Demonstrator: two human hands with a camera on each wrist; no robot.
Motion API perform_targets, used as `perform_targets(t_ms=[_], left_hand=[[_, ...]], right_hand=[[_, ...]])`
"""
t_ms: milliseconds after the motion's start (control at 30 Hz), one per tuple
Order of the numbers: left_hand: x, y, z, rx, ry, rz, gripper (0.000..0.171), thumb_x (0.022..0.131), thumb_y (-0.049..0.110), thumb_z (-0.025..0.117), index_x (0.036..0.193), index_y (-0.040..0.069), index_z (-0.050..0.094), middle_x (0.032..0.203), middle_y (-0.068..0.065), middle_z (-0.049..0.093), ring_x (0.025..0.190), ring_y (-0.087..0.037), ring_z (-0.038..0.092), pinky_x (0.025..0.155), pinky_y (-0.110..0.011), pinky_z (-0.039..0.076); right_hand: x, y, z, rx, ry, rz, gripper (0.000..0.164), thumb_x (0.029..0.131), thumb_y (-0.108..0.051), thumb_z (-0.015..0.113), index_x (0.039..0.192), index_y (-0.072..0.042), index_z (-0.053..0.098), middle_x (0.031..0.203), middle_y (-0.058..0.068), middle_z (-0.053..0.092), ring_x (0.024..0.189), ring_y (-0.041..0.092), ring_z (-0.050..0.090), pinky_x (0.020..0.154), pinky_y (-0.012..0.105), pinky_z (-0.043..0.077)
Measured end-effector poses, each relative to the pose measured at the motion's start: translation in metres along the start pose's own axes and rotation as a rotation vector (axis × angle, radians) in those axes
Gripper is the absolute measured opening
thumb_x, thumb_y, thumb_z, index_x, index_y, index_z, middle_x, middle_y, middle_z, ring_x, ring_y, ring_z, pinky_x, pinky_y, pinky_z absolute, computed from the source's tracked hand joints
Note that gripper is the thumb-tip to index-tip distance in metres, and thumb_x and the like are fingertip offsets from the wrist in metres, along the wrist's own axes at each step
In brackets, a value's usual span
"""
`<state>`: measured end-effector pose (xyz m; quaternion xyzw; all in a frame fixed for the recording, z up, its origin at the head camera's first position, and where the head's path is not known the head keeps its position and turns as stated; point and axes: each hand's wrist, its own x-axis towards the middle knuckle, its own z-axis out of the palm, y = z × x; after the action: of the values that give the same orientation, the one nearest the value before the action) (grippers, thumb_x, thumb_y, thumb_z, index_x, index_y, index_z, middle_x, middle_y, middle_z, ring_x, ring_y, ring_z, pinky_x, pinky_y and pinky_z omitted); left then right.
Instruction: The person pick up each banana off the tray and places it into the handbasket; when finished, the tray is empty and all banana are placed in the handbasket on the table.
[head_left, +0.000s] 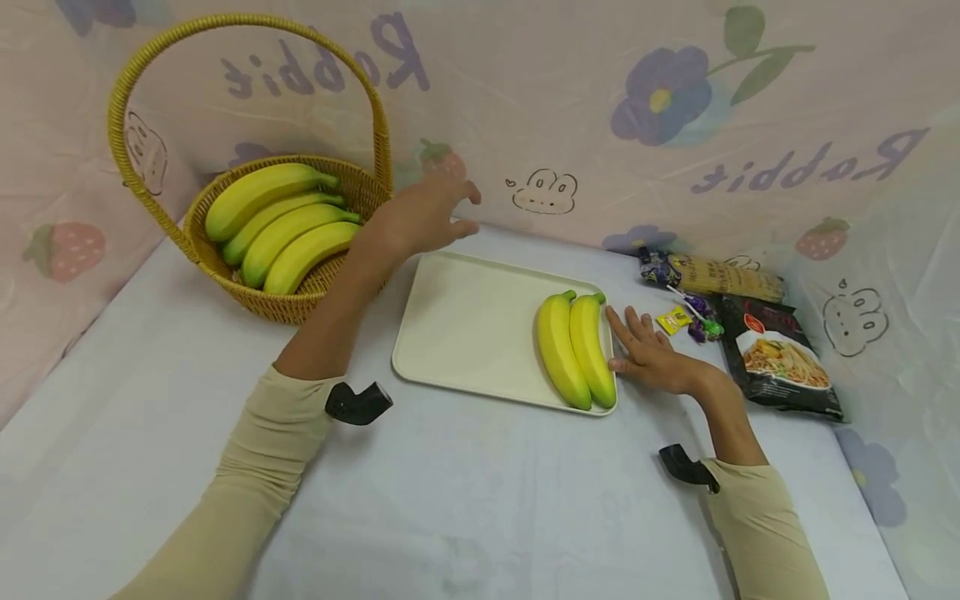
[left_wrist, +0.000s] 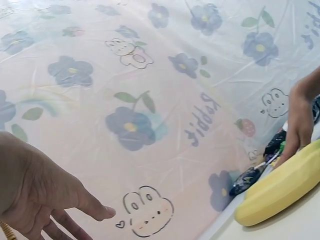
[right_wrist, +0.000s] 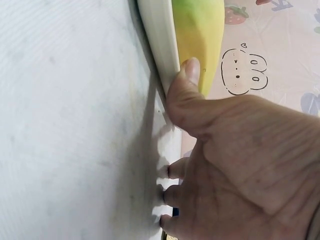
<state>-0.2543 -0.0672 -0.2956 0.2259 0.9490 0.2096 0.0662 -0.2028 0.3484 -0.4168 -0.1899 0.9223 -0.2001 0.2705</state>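
Observation:
Two yellow bananas (head_left: 566, 350) lie side by side along the right end of a cream tray (head_left: 472, 325). My right hand (head_left: 651, 360) rests at that end with fingers spread, its thumb (right_wrist: 192, 72) on the rim and close against the nearer banana. Between the basket and the tray's back left corner, my left hand (head_left: 423, 218) is raised with nothing in it, thumb and fingers apart. Beside its forearm stands a wicker basket (head_left: 281, 308) with a tall handle, holding several bananas (head_left: 277, 221); the forearm hides part of its right side.
Right of the tray lie a yellow candy (head_left: 673, 320), wrapped lollipops (head_left: 701, 325), a long tan packet (head_left: 727, 279) and a black noodle packet (head_left: 780, 354). A printed fabric wall (head_left: 525, 100) rises behind the white-covered table (head_left: 465, 492).

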Motion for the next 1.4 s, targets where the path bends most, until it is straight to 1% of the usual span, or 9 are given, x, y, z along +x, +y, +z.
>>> perform_targets(t_ms=[133, 333, 467, 667, 767, 933, 1033, 1233, 1400], left_hand=[[0.007, 0.010, 0.009, 0.026, -0.043, 0.000, 0.049, 0.107, 0.029, 0.060, 0.152, 0.011, 0.050, 0.154, -0.014, 0.055, 0.136, -0.031, 0.058, 0.114, -0.046, 0.049], [0.013, 0.027, 0.024, 0.070, -0.082, 0.025, 0.050, 0.107, 0.032, 0.060, 0.153, 0.014, 0.050, 0.154, -0.013, 0.056, 0.142, -0.030, 0.052, 0.118, -0.046, 0.045], [0.014, 0.034, 0.035, 0.077, -0.120, 0.031, 0.050, 0.108, 0.033, 0.059, 0.153, 0.016, 0.049, 0.154, -0.012, 0.055, 0.141, -0.029, 0.051, 0.117, -0.046, 0.047], [0.014, 0.043, 0.048, 0.057, -0.130, 0.070, 0.049, 0.107, 0.031, 0.061, 0.152, 0.015, 0.051, 0.156, -0.007, 0.054, 0.142, -0.027, 0.052, 0.116, -0.044, 0.048], [0.014, 0.047, 0.053, 0.051, -0.155, 0.083, 0.049, 0.106, 0.031, 0.062, 0.152, 0.018, 0.051, 0.156, -0.007, 0.053, 0.139, -0.028, 0.055, 0.114, -0.047, 0.049], [0.014, 0.054, 0.064, 0.078, -0.215, 0.100, 0.048, 0.107, 0.032, 0.061, 0.153, 0.024, 0.052, 0.153, -0.009, 0.054, 0.133, -0.029, 0.057, 0.110, -0.050, 0.052], [0.014, 0.058, 0.070, 0.097, -0.233, 0.112, 0.047, 0.107, 0.033, 0.061, 0.153, 0.025, 0.052, 0.153, -0.009, 0.053, 0.133, -0.028, 0.057, 0.111, -0.050, 0.052], [0.017, 0.063, 0.081, 0.128, -0.261, 0.149, 0.050, 0.106, 0.031, 0.062, 0.155, 0.027, 0.051, 0.157, -0.010, 0.051, 0.139, -0.029, 0.054, 0.114, -0.049, 0.050], [0.019, 0.066, 0.091, 0.157, -0.286, 0.211, 0.049, 0.106, 0.031, 0.063, 0.154, 0.029, 0.053, 0.156, -0.007, 0.054, 0.141, -0.027, 0.054, 0.114, -0.047, 0.051]], right_hand=[[-0.005, -0.013, -0.004, 0.014, -0.016, -0.007, 0.089, 0.109, -0.049, 0.046, 0.167, -0.020, -0.015, 0.167, 0.029, -0.031, 0.151, 0.056, -0.033, 0.118, 0.078, -0.019], [-0.005, -0.020, -0.006, -0.010, -0.021, 0.018, 0.088, 0.110, -0.040, 0.048, 0.167, -0.016, -0.016, 0.167, 0.031, -0.029, 0.152, 0.057, -0.030, 0.119, 0.078, -0.015], [-0.005, -0.019, -0.005, -0.005, -0.028, 0.016, 0.089, 0.110, -0.042, 0.047, 0.167, -0.015, -0.016, 0.167, 0.031, -0.029, 0.152, 0.057, -0.030, 0.119, 0.078, -0.016], [-0.005, -0.018, -0.004, -0.002, -0.016, 0.008, 0.088, 0.110, -0.043, 0.047, 0.167, -0.016, -0.015, 0.167, 0.031, -0.029, 0.152, 0.057, -0.030, 0.119, 0.078, -0.016], [-0.005, -0.018, -0.005, -0.012, -0.005, 0.003, 0.088, 0.110, -0.041, 0.048, 0.167, -0.016, -0.014, 0.167, 0.033, -0.027, 0.152, 0.058, -0.028, 0.118, 0.079, -0.015], [-0.005, -0.017, -0.004, -0.016, -0.019, 0.014, 0.087, 0.111, -0.041, 0.046, 0.167, -0.016, -0.015, 0.167, 0.032, -0.028, 0.152, 0.057, -0.029, 0.119, 0.078, -0.015], [-0.005, -0.017, -0.004, -0.015, -0.026, 0.022, 0.088, 0.110, -0.042, 0.047, 0.167, -0.015, -0.015, 0.167, 0.031, -0.029, 0.152, 0.057, -0.030, 0.119, 0.079, -0.015], [-0.004, -0.018, -0.004, -0.025, -0.022, 0.024, 0.091, 0.109, -0.043, 0.050, 0.167, -0.016, -0.014, 0.167, 0.032, -0.026, 0.152, 0.059, -0.027, 0.119, 0.079, -0.014], [-0.004, -0.014, -0.004, 0.002, -0.011, 0.000, 0.091, 0.108, -0.047, 0.050, 0.168, -0.019, -0.013, 0.168, 0.032, -0.026, 0.152, 0.058, -0.028, 0.118, 0.079, -0.015]])
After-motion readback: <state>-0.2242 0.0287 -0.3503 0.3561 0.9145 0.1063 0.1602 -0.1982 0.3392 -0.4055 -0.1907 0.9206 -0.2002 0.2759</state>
